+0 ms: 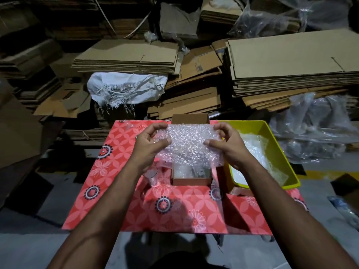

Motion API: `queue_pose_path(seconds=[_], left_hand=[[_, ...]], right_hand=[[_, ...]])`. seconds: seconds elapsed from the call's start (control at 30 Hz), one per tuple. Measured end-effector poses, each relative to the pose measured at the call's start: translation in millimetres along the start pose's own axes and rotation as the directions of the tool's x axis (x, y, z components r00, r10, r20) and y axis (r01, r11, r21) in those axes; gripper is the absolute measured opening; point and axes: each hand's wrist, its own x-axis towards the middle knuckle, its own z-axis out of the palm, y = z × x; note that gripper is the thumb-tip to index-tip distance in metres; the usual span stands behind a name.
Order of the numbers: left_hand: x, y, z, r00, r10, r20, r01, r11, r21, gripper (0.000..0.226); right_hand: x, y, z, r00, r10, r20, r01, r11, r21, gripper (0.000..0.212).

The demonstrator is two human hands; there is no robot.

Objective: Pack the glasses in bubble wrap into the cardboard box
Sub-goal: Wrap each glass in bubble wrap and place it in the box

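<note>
A sheet of bubble wrap [189,144] is being held between the fingers [155,127] of both hands; the cardboard box [191,178] is sitting below them on the surface [174,214], a glass [151,176] left, a tub [279,152] right.

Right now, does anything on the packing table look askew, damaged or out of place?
Nothing stands out. Both hands, left and right, hold a bubble wrap sheet above the open cardboard box; one bare glass stands upright beside it on the red tablecloth.
</note>
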Motion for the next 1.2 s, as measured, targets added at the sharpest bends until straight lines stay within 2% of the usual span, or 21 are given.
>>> queue_pose_path(seconds=[0.1,0.17,0.23,0.3,0.37,0.5,0.57,0.67,0.73,0.77,0.83,0.87,0.9,0.97,1.0,1.03,1.1,1.2], left_hand=[[5,-1,1,0.999,-0.036,-0.026,0.034,0.998,-0.047,0.061],[9,-1,0,0.997,-0.057,-0.045,0.056,0.998,-0.041,0.076],[10,-2,1,0.994,-0.106,-0.039,0.103,0.992,-0.077,0.083],[6,-4,2,0.974,-0.226,0.003,0.224,0.965,-0.132,0.075],[3,-9,3,0.943,-0.324,0.071,0.33,0.937,-0.113,0.057],[6,-20,-1,0.954,-0.293,0.056,0.293,0.956,0.02,0.036],[9,-17,0,0.964,-0.266,0.013,0.266,0.964,-0.005,0.032],[10,-10,-3,0.97,-0.24,0.019,0.24,0.971,0.0,0.038],[10,-9,-7,0.971,-0.236,0.037,0.236,0.972,0.004,0.067],[10,-8,-8,0.97,-0.237,0.058,0.238,0.971,-0.001,0.071],[7,-4,-9,0.97,-0.229,0.082,0.229,0.973,0.0,0.049],[7,-4,-10,0.969,-0.234,0.085,0.234,0.972,0.005,0.036],[6,-3,-10,0.969,-0.231,0.086,0.231,0.973,0.013,0.03],[4,-2,-11,0.977,-0.189,0.103,0.182,0.981,0.072,0.024],[5,-3,-13,0.981,-0.168,0.102,0.154,0.98,0.129,0.022],[5,-3,-13,0.983,-0.151,0.101,0.132,0.975,0.181,0.019],[4,-3,-13,0.989,-0.119,0.089,0.099,0.973,0.207,0.016],[3,-4,-13,0.993,-0.082,0.079,0.07,0.987,0.147,0.018]], right_hand=[[1,2,0,0.986,0.163,0.022,-0.162,0.986,-0.033,0.077],[1,6,0,0.979,0.198,0.055,-0.195,0.979,-0.061,0.079],[3,7,0,0.979,0.197,0.053,-0.196,0.98,-0.012,0.074],[5,6,-1,0.986,0.161,0.04,-0.161,0.987,-0.018,0.068],[7,4,-3,0.987,0.148,0.057,-0.147,0.989,-0.03,0.072],[12,8,-8,0.985,0.152,0.077,-0.153,0.988,-0.003,0.084],[10,6,-8,0.967,0.253,0.028,-0.255,0.962,0.095,0.073],[6,4,-3,0.873,0.481,0.086,-0.487,0.845,0.22,0.035],[5,9,-1,0.819,0.564,0.104,-0.572,0.794,0.203,0.041],[4,11,-1,0.816,0.567,0.11,-0.577,0.791,0.203,0.049],[4,12,-2,0.837,0.526,0.148,-0.546,0.804,0.236,0.06],[4,13,-3,0.86,0.482,0.167,-0.51,0.822,0.252,0.054],[3,11,-5,0.885,0.426,0.187,-0.462,0.847,0.261,0.038],[2,10,-8,0.922,0.339,0.186,-0.375,0.902,0.214,0.01],[1,10,-8,0.931,0.312,0.189,-0.343,0.925,0.165,0.009],[1,10,-8,0.938,0.287,0.193,-0.313,0.942,0.119,0.017],[-1,8,-8,0.948,0.249,0.198,-0.266,0.962,0.064,0.048],[-3,3,-12,0.956,0.191,0.221,-0.214,0.973,0.088,0.056]])
